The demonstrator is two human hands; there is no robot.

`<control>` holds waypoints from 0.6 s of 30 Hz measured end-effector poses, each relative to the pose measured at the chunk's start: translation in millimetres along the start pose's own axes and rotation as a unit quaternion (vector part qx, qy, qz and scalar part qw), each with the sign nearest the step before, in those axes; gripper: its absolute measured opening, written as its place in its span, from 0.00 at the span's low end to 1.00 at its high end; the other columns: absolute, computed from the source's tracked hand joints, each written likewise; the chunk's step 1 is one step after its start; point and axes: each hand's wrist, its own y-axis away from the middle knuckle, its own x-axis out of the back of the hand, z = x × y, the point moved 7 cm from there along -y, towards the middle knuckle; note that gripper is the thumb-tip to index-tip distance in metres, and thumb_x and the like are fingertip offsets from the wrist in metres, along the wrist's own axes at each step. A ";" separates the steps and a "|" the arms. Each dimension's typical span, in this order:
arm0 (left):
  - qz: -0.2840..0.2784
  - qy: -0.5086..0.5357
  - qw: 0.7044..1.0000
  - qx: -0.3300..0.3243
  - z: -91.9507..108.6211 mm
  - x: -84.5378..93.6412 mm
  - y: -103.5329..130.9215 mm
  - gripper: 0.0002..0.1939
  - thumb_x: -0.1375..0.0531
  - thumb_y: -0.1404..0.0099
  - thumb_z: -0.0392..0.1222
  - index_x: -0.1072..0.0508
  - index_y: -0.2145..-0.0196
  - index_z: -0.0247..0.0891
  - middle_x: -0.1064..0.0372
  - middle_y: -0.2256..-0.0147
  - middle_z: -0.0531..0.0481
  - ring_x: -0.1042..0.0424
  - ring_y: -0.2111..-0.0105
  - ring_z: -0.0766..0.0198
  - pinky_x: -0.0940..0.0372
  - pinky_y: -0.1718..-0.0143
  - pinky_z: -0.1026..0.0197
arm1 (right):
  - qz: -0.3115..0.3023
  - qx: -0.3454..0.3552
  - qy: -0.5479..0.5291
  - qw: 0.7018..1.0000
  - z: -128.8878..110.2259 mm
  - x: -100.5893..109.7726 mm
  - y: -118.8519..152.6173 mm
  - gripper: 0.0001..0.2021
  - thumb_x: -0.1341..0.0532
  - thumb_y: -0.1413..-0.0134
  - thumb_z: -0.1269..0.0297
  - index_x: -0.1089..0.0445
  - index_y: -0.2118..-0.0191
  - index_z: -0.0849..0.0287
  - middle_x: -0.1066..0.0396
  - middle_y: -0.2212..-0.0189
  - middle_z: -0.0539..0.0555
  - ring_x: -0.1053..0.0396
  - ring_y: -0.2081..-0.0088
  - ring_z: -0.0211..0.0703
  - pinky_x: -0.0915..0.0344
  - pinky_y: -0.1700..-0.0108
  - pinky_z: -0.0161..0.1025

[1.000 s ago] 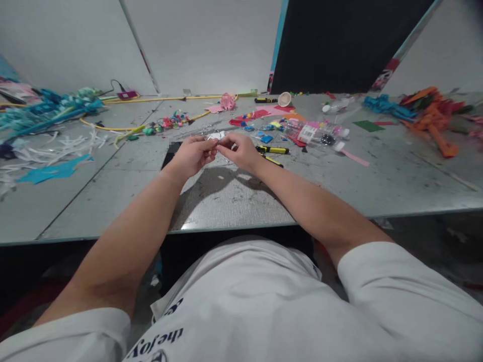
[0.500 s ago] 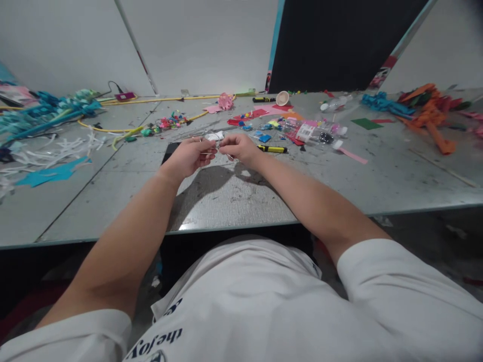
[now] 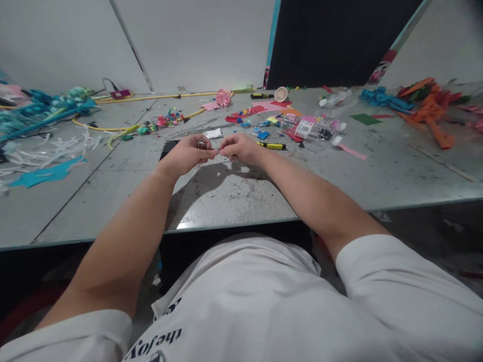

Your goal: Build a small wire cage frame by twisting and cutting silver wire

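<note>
Above the table, my left hand [image 3: 188,156] and my right hand [image 3: 243,150] meet fingertip to fingertip. Both pinch a thin, silvery, wire-like strand [image 3: 218,152]; most of it is hidden by the fingers, and its exact kind is unclear. Part of it seems to loop by the left fingers. Just beyond the fingertips lies a small white packet [image 3: 213,133]. A dark flat object [image 3: 168,149] pokes out behind my left wrist. Close to my right wrist rests a yellow and black utility knife [image 3: 272,146].
Clear plastic bottles [image 3: 307,128], coloured paper scraps and small bright pieces lie behind my right hand. White strips [image 3: 56,148] and blue paper [image 3: 49,172] are on the left. Orange crepe strips [image 3: 433,115] are at far right. The table's front edge [image 3: 234,227] runs below my forearms.
My fingertips have drawn closer together, covering more of the strand. The left hand's fingers have shifted, and the white packet beyond is more exposed. The view has tilted slightly.
</note>
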 end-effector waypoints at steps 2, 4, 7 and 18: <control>-0.013 -0.020 1.000 0.010 -1.9 -0.1 -0.5 0.08 0.29 0.28 0.39 0.25 0.61 0.35 0.27 0.67 0.54 0.29 0.72 0.68 0.32 0.71 0.65 | -0.006 -0.003 0.018 1.000 -0.6 -0.8 1.0 0.05 0.30 0.47 0.72 0.25 0.69 0.60 0.32 0.82 0.43 0.39 0.82 0.32 0.41 0.79 0.30; -0.026 -0.041 0.999 0.021 -3.0 -0.5 -0.2 0.08 0.32 0.24 0.42 0.23 0.55 0.34 0.25 0.64 0.52 0.27 0.70 0.67 0.28 0.70 0.63 | -0.013 -0.005 0.041 0.999 -1.9 -2.6 2.7 0.04 0.30 0.47 0.73 0.25 0.69 0.61 0.33 0.83 0.43 0.39 0.82 0.32 0.42 0.79 0.30; -0.051 -0.078 0.995 0.036 -3.5 -2.4 2.0 0.09 0.32 0.24 0.42 0.22 0.52 0.34 0.24 0.62 0.51 0.24 0.69 0.66 0.26 0.68 0.62 | -0.024 -0.008 0.082 0.996 -3.6 -6.5 5.3 0.03 0.31 0.47 0.73 0.24 0.70 0.61 0.34 0.82 0.43 0.39 0.81 0.32 0.43 0.78 0.31; -0.065 -0.187 0.978 0.063 -6.7 -3.3 5.4 0.07 0.32 0.24 0.41 0.21 0.58 0.35 0.22 0.61 0.50 0.23 0.66 0.64 0.24 0.63 0.60 | -0.016 0.018 0.197 0.980 -6.4 -12.9 7.7 0.05 0.32 0.52 0.76 0.25 0.70 0.60 0.29 0.76 0.46 0.37 0.72 0.36 0.44 0.68 0.35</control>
